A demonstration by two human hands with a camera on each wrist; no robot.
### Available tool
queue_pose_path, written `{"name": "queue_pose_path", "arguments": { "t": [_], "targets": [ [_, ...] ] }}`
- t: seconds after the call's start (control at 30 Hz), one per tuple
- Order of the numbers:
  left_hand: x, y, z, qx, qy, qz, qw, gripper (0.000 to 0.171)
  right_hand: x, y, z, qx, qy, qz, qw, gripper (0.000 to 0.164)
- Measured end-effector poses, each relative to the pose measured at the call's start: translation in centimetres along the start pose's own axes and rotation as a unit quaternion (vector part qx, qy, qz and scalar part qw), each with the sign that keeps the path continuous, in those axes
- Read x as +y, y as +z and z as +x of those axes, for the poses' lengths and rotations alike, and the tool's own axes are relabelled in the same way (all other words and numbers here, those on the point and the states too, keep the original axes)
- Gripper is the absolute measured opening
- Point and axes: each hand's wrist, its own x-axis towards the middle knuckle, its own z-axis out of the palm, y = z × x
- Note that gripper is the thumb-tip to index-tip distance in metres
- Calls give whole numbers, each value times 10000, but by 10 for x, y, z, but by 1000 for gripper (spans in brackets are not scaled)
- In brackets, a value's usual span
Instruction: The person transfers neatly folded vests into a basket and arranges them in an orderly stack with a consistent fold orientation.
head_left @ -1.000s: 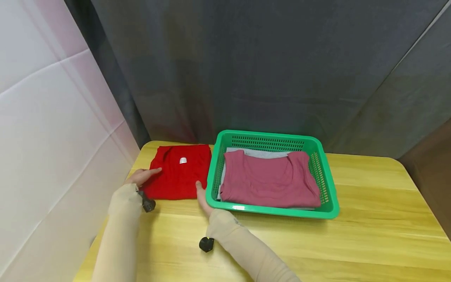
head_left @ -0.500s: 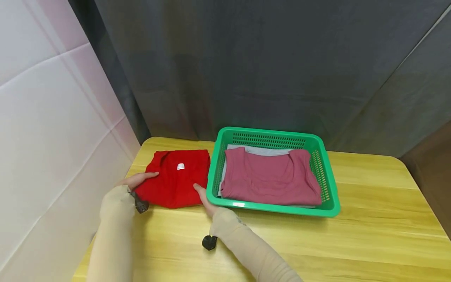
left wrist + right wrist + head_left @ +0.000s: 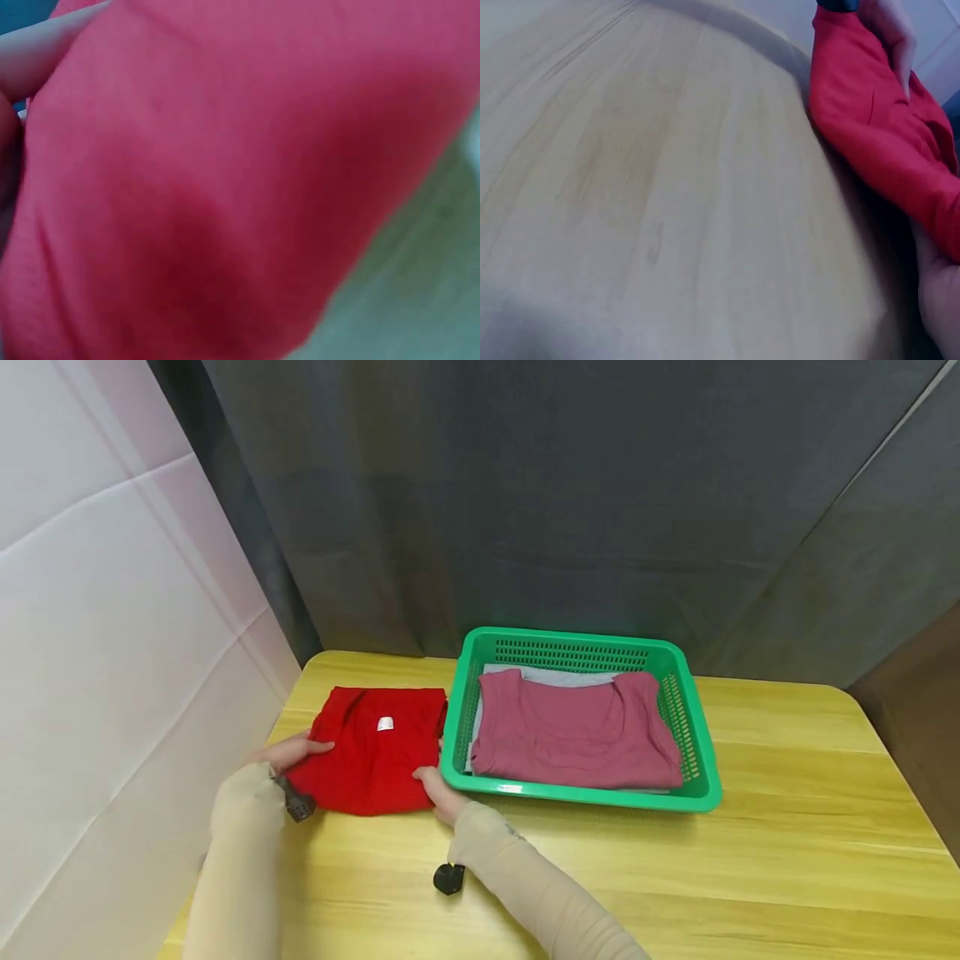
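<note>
A folded red shirt (image 3: 375, 760) with a white neck label lies between both hands at the left of the table. My left hand (image 3: 288, 752) grips its left side, thumb on top and the other fingers hidden under the cloth. At the right front corner my right hand (image 3: 438, 792) holds it the same way, close beside the basket. The right wrist view shows the shirt's near edge raised, with dark shadow beneath and my right hand (image 3: 937, 292) partly under it. Red cloth (image 3: 225, 150) fills most of the left wrist view.
Right of the shirt stands a green basket (image 3: 585, 795) holding a folded pink top (image 3: 570, 735) over a light grey cloth (image 3: 558, 677). A white wall panel (image 3: 135, 635) borders the left side; a dark curtain (image 3: 562, 502) hangs behind the wooden table (image 3: 795, 777).
Both hands have taken hold of the red shirt's sides and drawn it slightly toward the front, away from the table's back edge. The basket stays in place.
</note>
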Motion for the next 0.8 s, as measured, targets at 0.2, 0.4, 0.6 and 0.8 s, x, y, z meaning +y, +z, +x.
{"name": "queue_pose_path", "arguments": {
  "t": [0.2, 0.4, 0.6, 0.8],
  "targets": [
    [-5, -3, -7, -28, 515, 207, 9985, 71, -40, -9, -34, -508, 46, 366, 9980, 88],
    [-6, -10, -23, 162, 611, 145, 9979, 73, -52, -3, -39, -1025, -190, 693, 9921, 88],
    [-7, -22, -45, 393, 654, 102, 9970, 74, -65, 6, -47, -1355, -507, 800, 9862, 87],
    [-7, -27, -67, 287, 998, -526, 9932, 74, -79, 14, -61, -1540, -751, 763, 9823, 86]
  ]
}}
